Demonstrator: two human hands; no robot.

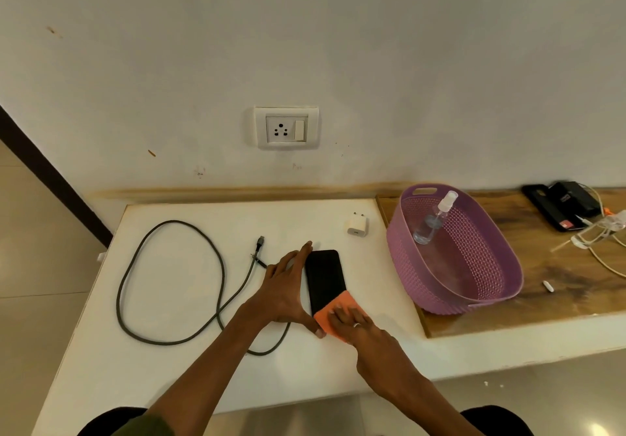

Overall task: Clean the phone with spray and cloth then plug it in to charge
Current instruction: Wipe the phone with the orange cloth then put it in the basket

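**Phone flat on the white table, cloth on its near end**

Phone [325, 280], black and screen up, lies flat on the white table [176, 385] between the two hands. The left hand [284, 290] stands on edge against the phone's left side, fingers straight and together, thumb reaching along the near end beside the cloth. The right hand [352, 320] lies palm down on the orange cloth [333, 313], fingers fairly straight, pressing it onto the near end of the phone; a ring shows on one finger. The cloth covers the phone's near end, and the rest of the screen is bare.

Just left of the left hand, the dark charging cable [169, 283] lies in a wide loop, its plug end near the fingertips; part of it runs under the left forearm. Beyond the right hand stands the white charger adapter [356, 225]. Further right of that hand, the purple basket [501, 266] holds the clear spray bottle [435, 219], leaning against its wall. On the wall beyond both hands sits the socket [286, 127]. Far to the right, dark devices and pale cords [572, 212] lie on the wooden counter
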